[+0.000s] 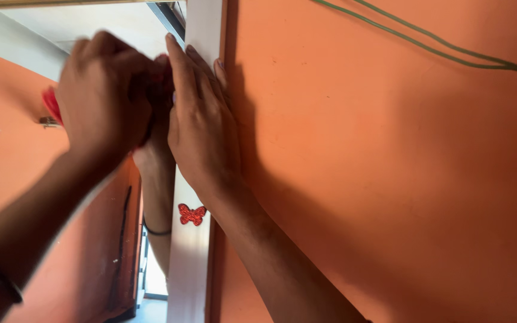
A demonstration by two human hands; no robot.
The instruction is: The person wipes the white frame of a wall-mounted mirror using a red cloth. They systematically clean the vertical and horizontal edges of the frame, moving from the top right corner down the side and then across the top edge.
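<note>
My left hand (100, 96) is raised with its back to me and its fingers curled. A red piece (51, 104) pokes out behind its left edge; the rest is hidden. My right hand (201, 122) lies flat, fingers straight and together, against the white door frame (189, 263) where it meets the orange wall (390, 179). Between my two arms rises another person's forearm (158, 197) with a thin black band at the wrist; its hand is hidden behind my left hand. A red glittery butterfly sticker (191, 214) sits on the frame below my right hand.
Two green cables (450, 51) run across the wall at the upper right. A small metal fitting (49, 122) sticks out of the orange surface (7, 161) at the left. A bright gap (155, 278) shows beside the frame low down.
</note>
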